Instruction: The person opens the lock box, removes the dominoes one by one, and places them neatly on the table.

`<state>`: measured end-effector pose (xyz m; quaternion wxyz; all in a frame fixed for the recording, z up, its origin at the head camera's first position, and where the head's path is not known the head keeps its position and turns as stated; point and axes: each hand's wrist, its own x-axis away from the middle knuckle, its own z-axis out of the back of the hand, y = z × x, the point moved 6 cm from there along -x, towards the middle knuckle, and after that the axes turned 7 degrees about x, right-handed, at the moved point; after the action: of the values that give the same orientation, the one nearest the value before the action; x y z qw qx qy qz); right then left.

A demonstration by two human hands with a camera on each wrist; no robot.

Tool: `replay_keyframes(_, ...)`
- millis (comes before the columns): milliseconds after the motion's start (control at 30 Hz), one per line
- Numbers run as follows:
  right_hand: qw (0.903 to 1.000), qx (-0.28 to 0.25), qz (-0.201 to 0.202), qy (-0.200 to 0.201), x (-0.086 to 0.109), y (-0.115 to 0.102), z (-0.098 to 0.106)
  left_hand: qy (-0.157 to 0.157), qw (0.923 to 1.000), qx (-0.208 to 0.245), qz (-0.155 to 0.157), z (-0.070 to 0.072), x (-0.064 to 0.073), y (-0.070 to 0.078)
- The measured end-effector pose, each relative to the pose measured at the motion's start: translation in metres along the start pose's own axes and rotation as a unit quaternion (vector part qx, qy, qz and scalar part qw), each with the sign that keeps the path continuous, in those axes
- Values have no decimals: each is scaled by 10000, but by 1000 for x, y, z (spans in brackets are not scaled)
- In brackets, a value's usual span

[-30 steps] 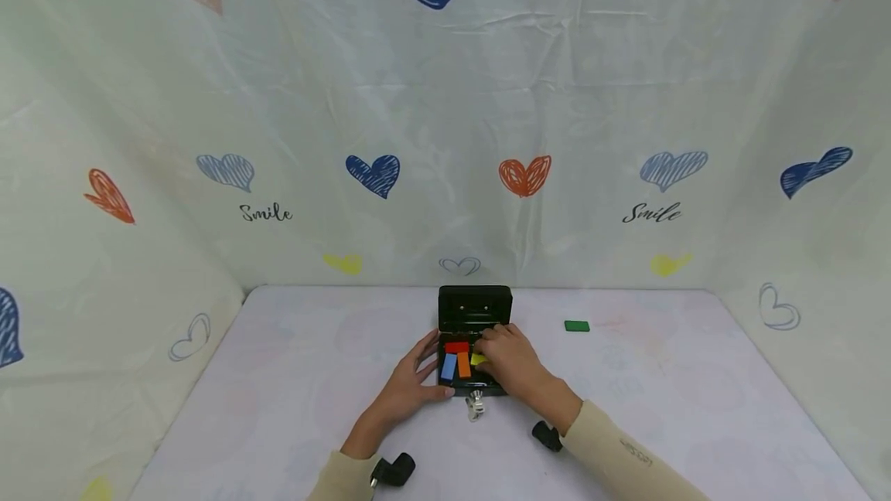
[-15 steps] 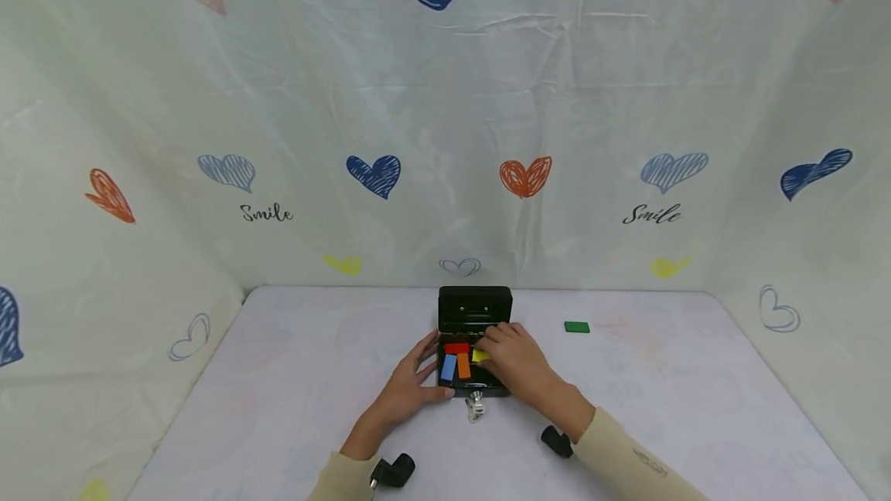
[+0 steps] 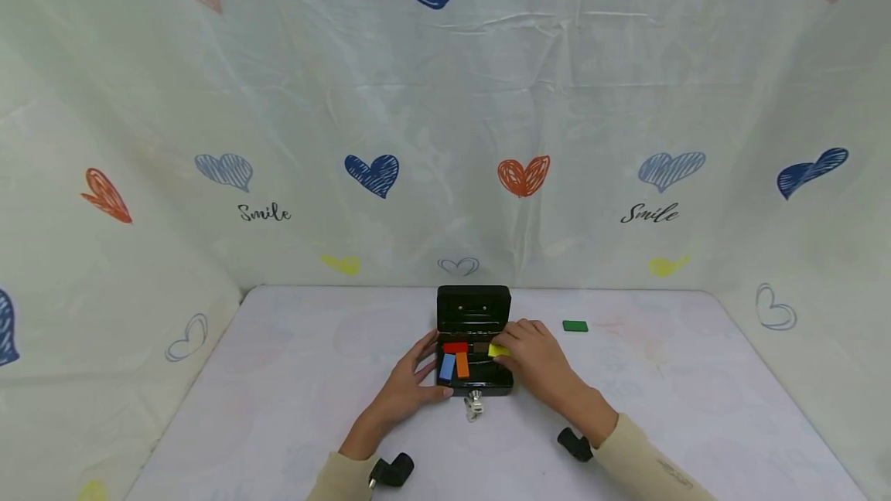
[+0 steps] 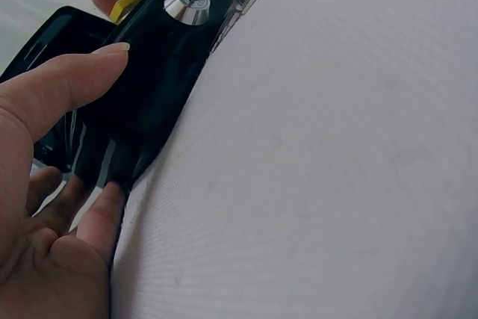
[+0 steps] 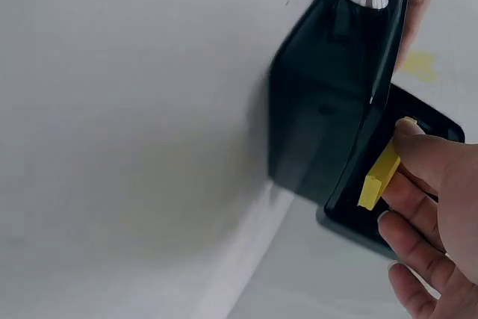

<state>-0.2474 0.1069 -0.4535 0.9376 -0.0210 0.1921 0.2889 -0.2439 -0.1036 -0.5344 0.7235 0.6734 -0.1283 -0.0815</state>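
Observation:
A black metal cash box (image 3: 474, 306) stands with its lid raised at the back. My left hand (image 3: 409, 389) holds its left front corner, thumb (image 4: 71, 84) on the front and fingers along the side. My right hand (image 3: 539, 358) pinches a yellow block (image 5: 381, 173) between thumb and fingers, over the right part of the box. Inside lie a red block (image 3: 455, 348), a blue block (image 3: 447, 367), an orange block (image 3: 462, 365) and a dark brown piece (image 3: 480, 347). Keys (image 3: 474, 407) hang from the lock (image 4: 188, 7) at the front.
A green block (image 3: 575, 326) lies on the white table (image 3: 647, 377), right of the box. Behind stands a pale curtain (image 3: 445, 99) printed with hearts. Black wrist cameras sit by both sleeves (image 3: 351, 478).
My right hand has moved right and lifted the yellow block away from the others, uncovering the dark brown piece. My left hand stays on the box.

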Motion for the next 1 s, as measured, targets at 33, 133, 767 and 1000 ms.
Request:
replay_keyframes(33, 10000, -26, -56, -6, 1, 3, 1, 0, 10000, 9, -3, 0, 0, 0)
replay_keyframes(133, 9997, -128, -208, 24, 6, 12, 3, -3, 10000, 67, 15, -1, 1, 1)
replay_keyframes(767, 9960, -81, -302, 835, 46, 82, 16, 3, 9999, 118, -34, 0, 2, 5)
replay_keyframes(1000, 9968, 8, -432, 665, 57, 106, 13, 16, 9999, 104, -28, 0, 2, 4)
